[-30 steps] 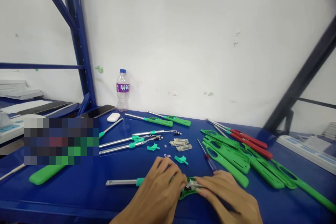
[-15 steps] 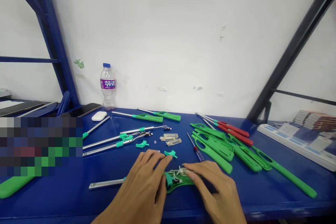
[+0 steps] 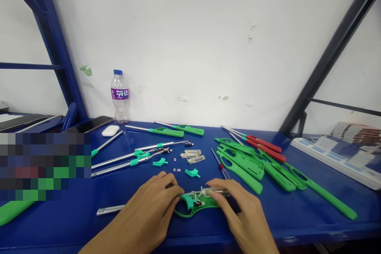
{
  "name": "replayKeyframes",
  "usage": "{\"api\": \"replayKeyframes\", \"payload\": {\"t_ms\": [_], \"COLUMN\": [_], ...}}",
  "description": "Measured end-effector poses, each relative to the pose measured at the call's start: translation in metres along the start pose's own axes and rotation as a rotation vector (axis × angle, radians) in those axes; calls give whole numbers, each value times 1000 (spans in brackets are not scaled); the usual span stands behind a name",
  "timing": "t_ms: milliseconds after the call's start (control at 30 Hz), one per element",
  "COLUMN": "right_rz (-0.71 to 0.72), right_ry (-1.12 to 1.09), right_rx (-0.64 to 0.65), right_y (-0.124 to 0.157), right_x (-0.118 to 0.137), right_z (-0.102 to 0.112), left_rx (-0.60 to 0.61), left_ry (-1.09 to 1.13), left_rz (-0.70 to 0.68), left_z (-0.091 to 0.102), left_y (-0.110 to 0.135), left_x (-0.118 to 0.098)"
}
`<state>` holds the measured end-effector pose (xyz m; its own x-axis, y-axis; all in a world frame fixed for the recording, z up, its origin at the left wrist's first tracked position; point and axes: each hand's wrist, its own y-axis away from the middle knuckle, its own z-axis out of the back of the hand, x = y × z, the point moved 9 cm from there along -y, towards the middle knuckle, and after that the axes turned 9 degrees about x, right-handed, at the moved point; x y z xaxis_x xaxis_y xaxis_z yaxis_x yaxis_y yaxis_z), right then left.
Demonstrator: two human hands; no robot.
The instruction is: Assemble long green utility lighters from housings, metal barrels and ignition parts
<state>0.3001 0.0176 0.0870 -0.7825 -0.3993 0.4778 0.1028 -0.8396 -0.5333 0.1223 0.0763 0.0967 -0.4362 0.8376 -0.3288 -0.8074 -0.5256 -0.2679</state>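
In front of me lies an open green lighter half-shell (image 3: 186, 213) with a metal tube (image 3: 110, 209) extending to its left. Inside the shell are a teal trigger (image 3: 188, 201), white wires and a small black part. My left hand (image 3: 151, 206) is closed on the shell's left end, its fingertips beside the trigger and partly hidden. Between the thumb and fingers of my right hand (image 3: 241, 210) is a clear fuel tank (image 3: 212, 192), lying along the shell's right part. Beyond my hands sit a loose teal trigger (image 3: 193, 173) and another teal trigger (image 3: 160, 162).
Several clear tanks (image 3: 195, 159), a screwdriver (image 3: 220, 164) and wired metal tubes (image 3: 127, 166) lie on the blue table (image 3: 59, 230). Green shells (image 3: 241, 162) and red lighters (image 3: 263, 143) are at right, near a power strip (image 3: 336, 164). A bottle (image 3: 120, 99) stands behind.
My left hand has shifted left along the lighter, uncovering the trigger and the shell's looped part. My right hand stays at the clear tank, nearly in place.
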Motion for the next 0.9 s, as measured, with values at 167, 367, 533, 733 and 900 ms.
{"api": "replayKeyframes", "payload": {"t_ms": [167,367,533,733,900], "right_rz": [-68,-87,-100,-111,-95], "right_ry": [-106,-127,-112,-127,-111], "right_rx": [71,111,140,168,160], "right_y": [-2,-3,-3,-1,-1], "right_x": [-2,1,1,-3,-2], "right_z": [-7,-11,-13,-16,-16], "left_rx": [57,-119,133,260,235], "left_ry": [-46,-320,-194,-108,-106], "left_rz": [28,-80,49,117,121], "left_z": [-7,-1,-11,-13,-11], "left_y": [4,11,2,-2,1], "left_x": [1,-9,3,7,5]}}
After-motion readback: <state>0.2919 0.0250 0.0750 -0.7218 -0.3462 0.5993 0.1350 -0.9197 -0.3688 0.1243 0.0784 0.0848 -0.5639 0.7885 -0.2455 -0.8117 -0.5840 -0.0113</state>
